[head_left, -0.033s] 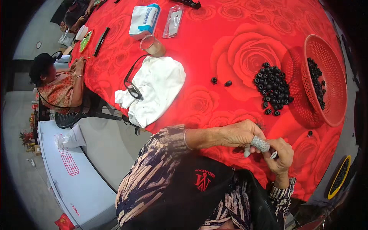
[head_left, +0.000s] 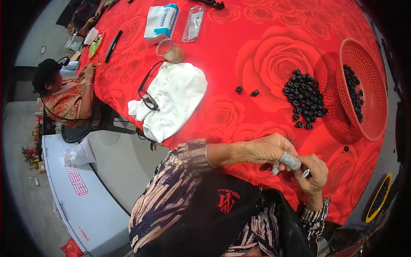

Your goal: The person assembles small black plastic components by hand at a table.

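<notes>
My left hand (head_left: 272,150) and my right hand (head_left: 314,173) meet over the near right part of the table, fingers bent and closed. A grey speckled wrap (head_left: 291,160) is around what looks like a left finger, its end close to the right fingertips. Pale coverings show by the left fingertips and by the right thumb. Anything small between the fingers is hidden. Beyond my hands lies a pile of small black ring-ended plastic parts (head_left: 305,96). Two more black parts (head_left: 239,90) lie left of it, and a single black part (head_left: 346,149) is to the right.
A red perforated basket (head_left: 379,124) holding black parts tilts at the right edge. Glasses (head_left: 150,102) lie on a white cloth (head_left: 184,88), near a plastic cup (head_left: 170,51) and tissue pack (head_left: 160,22). A yellow-rimmed tray (head_left: 388,177) stands lower right. Another person (head_left: 64,96) sits left.
</notes>
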The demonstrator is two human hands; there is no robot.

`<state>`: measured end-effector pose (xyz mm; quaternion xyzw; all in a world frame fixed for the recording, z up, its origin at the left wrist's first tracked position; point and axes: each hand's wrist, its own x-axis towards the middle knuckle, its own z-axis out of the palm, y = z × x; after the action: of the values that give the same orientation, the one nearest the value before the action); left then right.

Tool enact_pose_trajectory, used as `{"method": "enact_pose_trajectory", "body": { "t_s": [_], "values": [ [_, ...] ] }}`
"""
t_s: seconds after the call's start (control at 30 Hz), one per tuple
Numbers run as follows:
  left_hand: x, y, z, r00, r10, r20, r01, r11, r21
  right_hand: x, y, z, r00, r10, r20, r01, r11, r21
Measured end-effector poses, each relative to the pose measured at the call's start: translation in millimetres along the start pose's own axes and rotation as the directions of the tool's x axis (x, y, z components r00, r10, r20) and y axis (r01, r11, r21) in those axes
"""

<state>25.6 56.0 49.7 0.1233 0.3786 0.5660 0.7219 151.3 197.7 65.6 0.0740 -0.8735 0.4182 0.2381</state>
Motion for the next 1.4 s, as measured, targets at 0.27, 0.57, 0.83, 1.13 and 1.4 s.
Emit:
{"method": "enact_pose_trajectory", "body": {
  "t_s": [0.27,0.57,0.83,1.13,1.4],
  "values": [
    [0.3,3.6,-3.0,0.999,-0.005,0.040,0.004,1.000,0.022,4.2,-3.5,-5.0,0.998,0.048,0.044,-0.049,0.998,0.029],
    [-3.4,2.6,-2.2,0.996,0.052,0.074,-0.046,0.996,-0.079,2.0,-4.5,-2.2,0.998,0.069,0.006,-0.069,0.996,0.051],
    [3.6,-4.8,-0.8,0.997,0.062,0.040,-0.058,0.993,-0.100,-2.6,-2.6,-2.8,0.998,-0.024,-0.057,0.018,0.995,-0.102],
    [-5.1,4.7,9.2,0.981,0.169,-0.099,-0.165,0.985,0.048,-0.6,8.9,0.3,0.984,-0.078,-0.158,0.069,0.996,-0.063],
    [-9.9,7.8,15.2,0.962,0.245,-0.125,-0.223,0.961,0.165,-0.1,0.5,-12.0,0.961,0.275,-0.006,-0.253,0.892,0.375]
  ]
}}
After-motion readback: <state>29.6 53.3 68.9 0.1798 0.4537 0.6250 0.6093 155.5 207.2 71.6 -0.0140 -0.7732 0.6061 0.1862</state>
